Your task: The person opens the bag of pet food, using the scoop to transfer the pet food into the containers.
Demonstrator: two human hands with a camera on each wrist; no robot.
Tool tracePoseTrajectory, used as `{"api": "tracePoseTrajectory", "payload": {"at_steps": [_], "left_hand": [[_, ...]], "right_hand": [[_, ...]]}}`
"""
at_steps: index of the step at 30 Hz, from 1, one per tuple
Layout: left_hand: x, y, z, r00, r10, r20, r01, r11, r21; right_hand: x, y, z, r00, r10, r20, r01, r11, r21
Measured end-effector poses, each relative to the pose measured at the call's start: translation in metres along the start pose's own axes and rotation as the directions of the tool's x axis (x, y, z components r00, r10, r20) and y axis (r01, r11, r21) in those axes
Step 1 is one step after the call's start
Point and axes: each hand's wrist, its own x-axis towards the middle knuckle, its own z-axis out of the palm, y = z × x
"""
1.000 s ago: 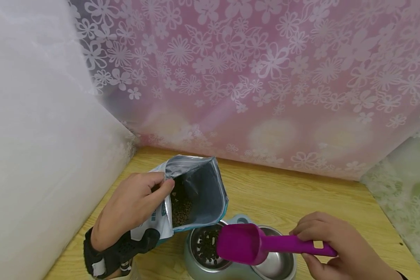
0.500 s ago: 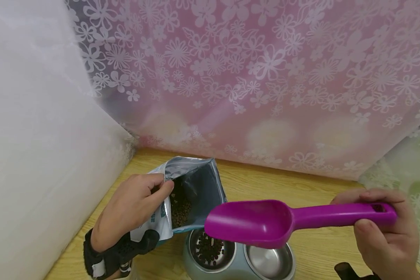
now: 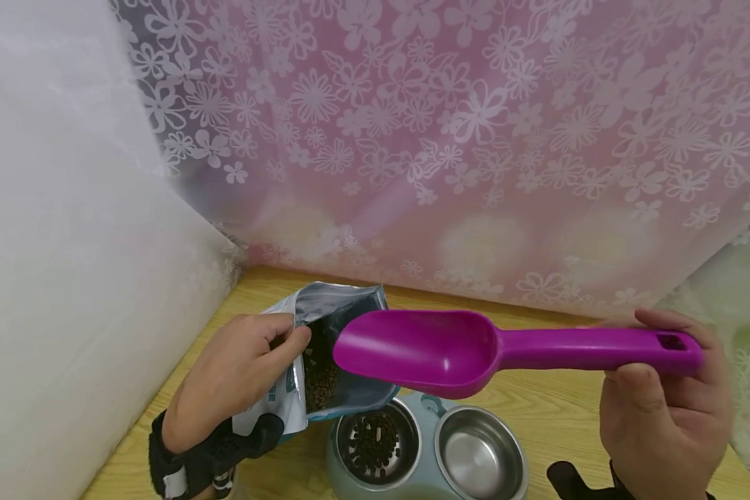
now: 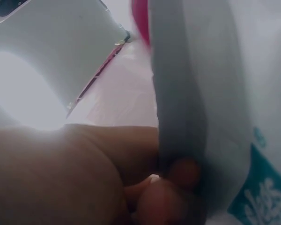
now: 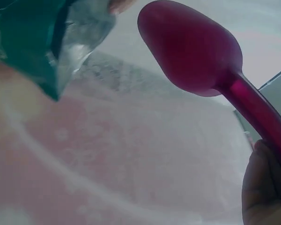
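My left hand pinches the near-left rim of an opened foil bag, which holds brown kibble. In the left wrist view, thumb and fingers grip the edge of the white-and-teal bag. My right hand holds a magenta scoop by its handle. The scoop is level, its hollow facing up with nothing in it, and its tip overlaps the bag's mouth in the head view. Seen from below in the right wrist view, the scoop appears apart from the bag.
A blue-grey double feeder stands on the wood-patterned surface below the scoop. Dark kibble lies in its left steel bowl; the right steel bowl shows bare metal. Pink floral sheeting hangs behind, white sheeting at left.
My right hand has raised the scoop from over the bowls, turned its hollow upward and brought it left toward the bag's mouth. My left hand and the bag have hardly moved.
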Motion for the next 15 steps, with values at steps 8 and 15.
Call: {"api": "tracePoseTrajectory", "payload": {"at_steps": [8,15], "left_hand": [[0.003,-0.002,0.003,0.999,0.044,0.006,-0.044,0.999,0.004],[0.005,0.001,0.006,1.000,0.018,0.026,-0.018,1.000,0.012]], "right_hand": [[-0.017,0.021,0.009,0.946,-0.249,-0.206,0.250,0.968,-0.020],[-0.022,0.034,0.025,0.984,-0.091,0.155,0.130,0.955,-0.267]]}}
